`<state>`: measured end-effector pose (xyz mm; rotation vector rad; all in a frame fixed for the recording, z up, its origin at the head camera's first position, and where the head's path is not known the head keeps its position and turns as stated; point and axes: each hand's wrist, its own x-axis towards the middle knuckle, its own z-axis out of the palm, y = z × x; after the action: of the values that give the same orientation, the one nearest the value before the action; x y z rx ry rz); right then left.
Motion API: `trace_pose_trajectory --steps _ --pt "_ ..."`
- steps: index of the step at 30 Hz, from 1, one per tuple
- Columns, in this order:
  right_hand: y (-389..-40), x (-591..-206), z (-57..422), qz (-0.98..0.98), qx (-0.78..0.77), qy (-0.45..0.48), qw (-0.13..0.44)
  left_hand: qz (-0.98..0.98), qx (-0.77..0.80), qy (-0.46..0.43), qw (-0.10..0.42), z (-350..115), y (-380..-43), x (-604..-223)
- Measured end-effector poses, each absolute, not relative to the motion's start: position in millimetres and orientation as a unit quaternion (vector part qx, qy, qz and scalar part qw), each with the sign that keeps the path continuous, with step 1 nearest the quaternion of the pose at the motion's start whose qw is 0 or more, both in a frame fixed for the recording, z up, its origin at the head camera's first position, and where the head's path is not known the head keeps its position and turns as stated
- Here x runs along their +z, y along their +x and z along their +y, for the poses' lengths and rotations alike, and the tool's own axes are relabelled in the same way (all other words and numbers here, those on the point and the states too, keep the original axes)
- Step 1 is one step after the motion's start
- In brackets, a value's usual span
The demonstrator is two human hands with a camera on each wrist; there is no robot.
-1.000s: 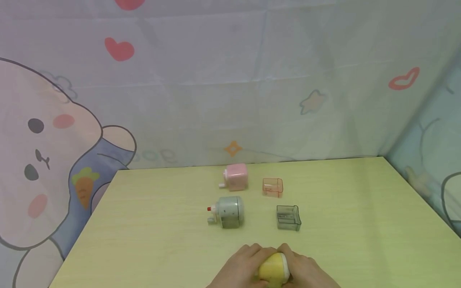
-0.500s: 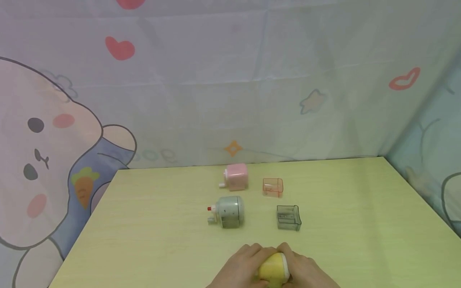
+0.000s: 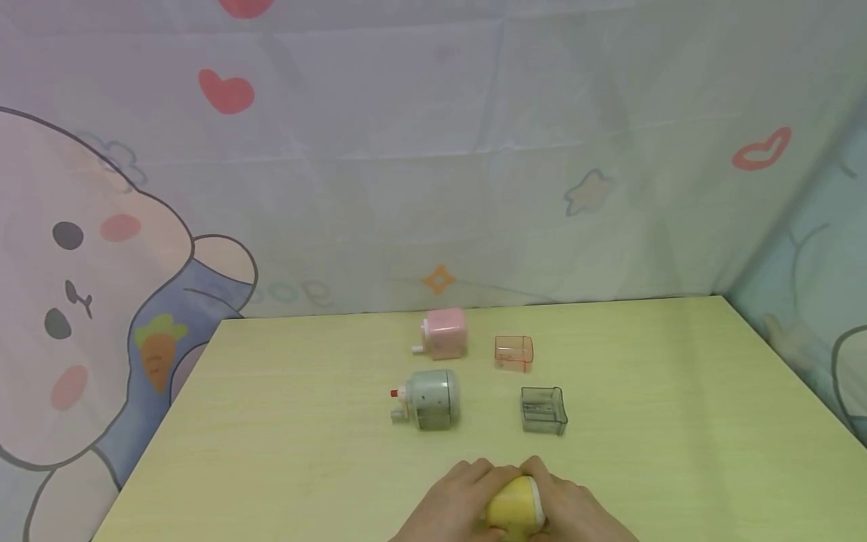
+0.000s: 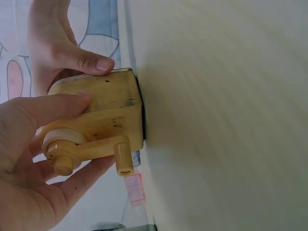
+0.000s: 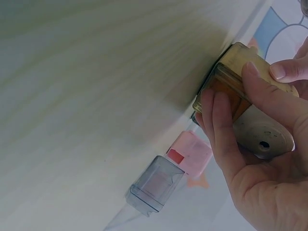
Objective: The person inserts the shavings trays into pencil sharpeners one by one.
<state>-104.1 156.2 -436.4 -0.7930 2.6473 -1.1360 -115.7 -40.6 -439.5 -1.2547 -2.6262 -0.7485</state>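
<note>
A yellow crank pencil sharpener (image 3: 512, 510) is held between both hands at the table's near edge. My left hand (image 3: 455, 503) grips it on the crank side, thumb across the body in the left wrist view. There its crank handle (image 4: 103, 147) faces the camera. My right hand (image 3: 574, 508) grips the opposite end, with the round pencil hole (image 5: 264, 144) visible in the right wrist view. Two right fingers lie against the amber see-through shavings drawer (image 5: 226, 91), which sits in the body. The sharpener's underside is hidden in the head view.
Beyond the hands stand a grey crank sharpener (image 3: 433, 400) and a pink crank sharpener (image 3: 446, 333). To their right lie a clear grey shavings drawer (image 3: 543, 410) and a clear red one (image 3: 512, 353). A printed cloth (image 3: 379, 188) hangs behind the pale yellow table (image 3: 271, 436).
</note>
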Motion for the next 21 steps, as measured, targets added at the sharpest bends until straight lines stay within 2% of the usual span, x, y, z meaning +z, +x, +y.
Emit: trace_pose_trajectory --steps 5,13,21 --pt "-104.7 -437.7 157.0 0.883 -0.375 -0.275 0.066 -0.871 -0.247 -0.419 0.069 -41.1 -115.2 -438.5" --pt "-107.5 -433.1 157.9 0.881 -0.382 -0.242 0.140 -0.865 -0.225 -0.446 0.049 -44.8 -118.1 -437.8" --pt "-103.6 -433.2 164.8 0.905 -0.325 -0.260 0.090 -0.867 -0.191 -0.456 0.056 -47.4 -120.8 -434.6"
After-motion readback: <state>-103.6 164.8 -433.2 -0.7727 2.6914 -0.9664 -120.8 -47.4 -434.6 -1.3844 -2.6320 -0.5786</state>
